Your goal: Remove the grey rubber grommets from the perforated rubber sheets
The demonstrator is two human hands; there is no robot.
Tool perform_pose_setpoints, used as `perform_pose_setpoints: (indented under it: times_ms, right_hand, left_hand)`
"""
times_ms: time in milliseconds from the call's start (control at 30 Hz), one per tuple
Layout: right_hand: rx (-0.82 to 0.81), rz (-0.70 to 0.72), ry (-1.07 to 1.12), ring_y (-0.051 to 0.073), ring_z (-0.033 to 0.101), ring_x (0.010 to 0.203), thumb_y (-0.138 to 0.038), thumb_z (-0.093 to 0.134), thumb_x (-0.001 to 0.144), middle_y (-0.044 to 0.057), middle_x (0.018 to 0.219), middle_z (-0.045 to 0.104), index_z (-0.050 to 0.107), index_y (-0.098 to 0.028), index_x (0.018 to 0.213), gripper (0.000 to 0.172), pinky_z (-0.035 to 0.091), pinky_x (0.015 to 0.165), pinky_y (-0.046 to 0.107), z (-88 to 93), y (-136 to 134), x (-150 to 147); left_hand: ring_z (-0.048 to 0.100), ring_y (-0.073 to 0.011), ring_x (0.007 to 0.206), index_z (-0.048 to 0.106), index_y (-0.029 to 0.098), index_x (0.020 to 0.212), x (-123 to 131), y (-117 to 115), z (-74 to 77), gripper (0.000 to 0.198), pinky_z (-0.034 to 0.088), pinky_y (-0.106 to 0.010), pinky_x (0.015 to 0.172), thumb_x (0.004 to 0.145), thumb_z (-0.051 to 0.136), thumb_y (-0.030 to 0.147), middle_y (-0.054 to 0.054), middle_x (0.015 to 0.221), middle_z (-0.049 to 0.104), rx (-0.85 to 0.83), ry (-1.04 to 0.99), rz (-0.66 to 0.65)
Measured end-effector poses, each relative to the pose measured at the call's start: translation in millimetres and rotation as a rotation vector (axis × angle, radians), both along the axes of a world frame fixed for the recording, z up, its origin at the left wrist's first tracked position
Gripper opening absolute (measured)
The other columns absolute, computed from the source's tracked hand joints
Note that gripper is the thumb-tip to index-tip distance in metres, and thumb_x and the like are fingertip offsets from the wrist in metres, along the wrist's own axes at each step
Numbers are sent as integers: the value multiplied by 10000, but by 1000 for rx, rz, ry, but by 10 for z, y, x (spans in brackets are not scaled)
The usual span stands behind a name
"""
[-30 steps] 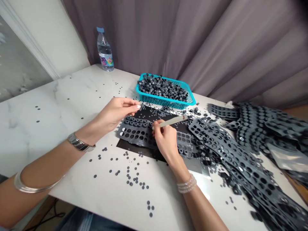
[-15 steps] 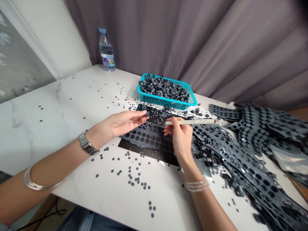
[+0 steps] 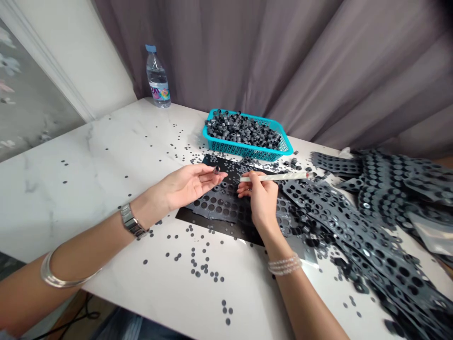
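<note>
My left hand (image 3: 186, 186), palm turned up, pinches a small dark rubbery cylinder (image 3: 217, 169) between thumb and fingers. A white pencil-like stick (image 3: 288, 176) with a reddish spot near its far end is gripped in my right hand (image 3: 264, 198), its other end pointing left toward the cylinder but apart from it. Below both hands lies a dark grey strip with rows of round holes (image 3: 219, 209), on a black sheet (image 3: 193, 218). Just beyond is a turquoise basket (image 3: 288, 150) heaped with small dark cylinders (image 3: 244, 130).
Loose dark discs (image 3: 198, 273) are scattered over the white marbled table (image 3: 106, 189). More perforated grey strips (image 3: 382, 245) pile up at the right. A water bottle (image 3: 159, 82) stands at the back left, near the grey curtain (image 3: 219, 56).
My left hand has rolled further palm up, turning the small cylinder so its end faces upward. My right hand has shifted slightly left with the stick.
</note>
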State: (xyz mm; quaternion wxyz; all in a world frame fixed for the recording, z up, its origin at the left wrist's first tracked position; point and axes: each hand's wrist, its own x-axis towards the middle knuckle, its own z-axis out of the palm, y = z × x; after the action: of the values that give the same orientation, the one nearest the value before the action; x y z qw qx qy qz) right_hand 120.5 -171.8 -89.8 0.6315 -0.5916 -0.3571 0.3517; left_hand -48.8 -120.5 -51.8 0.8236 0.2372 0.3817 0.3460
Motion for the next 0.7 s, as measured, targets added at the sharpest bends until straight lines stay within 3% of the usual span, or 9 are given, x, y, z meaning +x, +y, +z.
perform_pose_setpoints:
  times_ms: [133,233,333,467,533,600,700]
  right_hand:
    - [-62,26,-146,138,579,466,-400,515,844,0,562,612,616,-173,757,263,472,447,238,-8,-8,20]
    - [-93,80,-350,151,585,473,-408,485,868,7,547,611,624,-179,731,300,459,484,247,-12,-17,26]
    - [-69,119,-475,158,592,497,-398,457,891,11,553,619,624,-185,735,312,455,537,256,-25,-19,28]
    - [-49,151,-552,170,612,543,-395,437,915,22,606,647,636,-191,775,318,446,574,259,-39,-14,28]
    - [-44,157,-585,173,618,554,-389,433,920,25,625,654,635,-195,771,317,440,580,258,-37,-11,23]
    - [-43,162,-615,175,622,560,-378,431,922,27,633,658,630,-199,755,315,434,584,257,-28,-10,15]
    - [-43,163,-656,179,627,564,-356,424,926,26,623,658,622,-203,745,309,421,593,256,-11,-12,-2]
  left_hand:
    - [651,-176,890,609,138,739,-18,47,-8,131,540,-278,761,735,483,102,-160,968,680,27,-18,42]
    - [608,-144,782,602,154,692,15,99,-43,102,485,-267,651,777,546,162,-119,894,678,174,65,66]
    - [598,-152,822,667,149,750,69,129,-79,148,450,-274,654,805,627,280,-102,919,697,499,280,39]
    - [624,-206,861,749,171,864,139,115,-104,185,463,-352,776,778,657,307,-83,930,733,1062,845,-170]
    - [630,-220,870,757,182,911,173,102,-127,193,462,-380,830,779,642,261,-73,946,736,1293,1035,-271]
    - [630,-226,900,751,184,960,203,97,-170,221,462,-380,847,802,602,226,-72,970,725,1450,1119,-333]
    - [622,-224,898,736,173,960,233,109,-253,232,462,-371,828,836,542,205,-83,973,692,1554,1181,-397]
